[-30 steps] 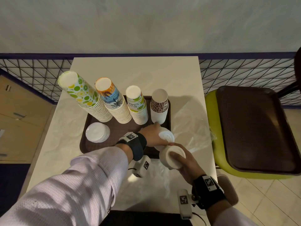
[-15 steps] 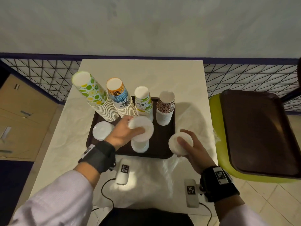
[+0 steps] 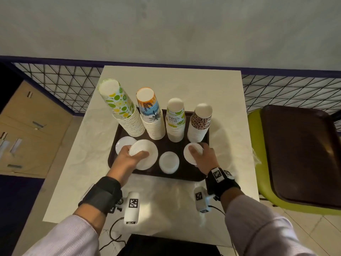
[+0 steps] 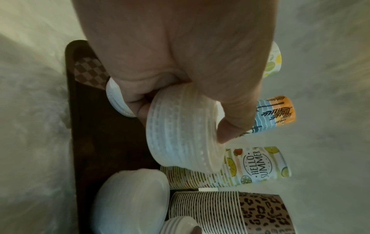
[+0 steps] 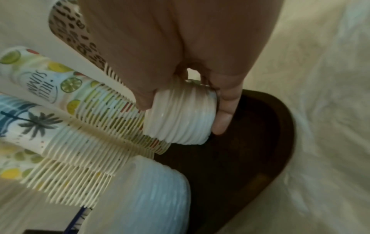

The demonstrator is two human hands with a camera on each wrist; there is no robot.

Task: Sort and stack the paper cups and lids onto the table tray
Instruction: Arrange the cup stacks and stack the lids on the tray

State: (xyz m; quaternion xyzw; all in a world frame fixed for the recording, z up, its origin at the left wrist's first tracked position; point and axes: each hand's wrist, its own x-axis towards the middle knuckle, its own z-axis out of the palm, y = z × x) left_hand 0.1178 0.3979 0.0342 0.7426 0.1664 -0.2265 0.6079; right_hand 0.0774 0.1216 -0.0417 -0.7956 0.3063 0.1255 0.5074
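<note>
A brown tray (image 3: 186, 175) lies on the white table. Four upside-down cup stacks line its back: lime print (image 3: 120, 108), palm print (image 3: 149, 113), Hello Summer (image 3: 175, 121), leopard (image 3: 200, 124). My left hand (image 3: 135, 154) grips a wide stack of white lids (image 3: 147, 159) over the tray's left part, tilted in the left wrist view (image 4: 180, 134). My right hand (image 3: 198, 148) grips a narrower lid stack (image 3: 191, 157) at the tray's right, in front of the leopard cups; whether it touches the tray I cannot tell. Two lid stacks stand free: far left (image 3: 121, 145) and middle (image 3: 168, 162).
A green chair (image 3: 258, 163) with a second brown tray (image 3: 299, 156) on it stands to the right of the table. A wire-mesh fence (image 3: 60, 84) runs behind, and wooden drawers (image 3: 27, 130) are on the left. Cables hang off the table's front edge (image 3: 114, 235).
My left hand lifted the wide lids off the middle stack and carried them left. My right hand brought its lid stack from the table's front onto the tray's right side.
</note>
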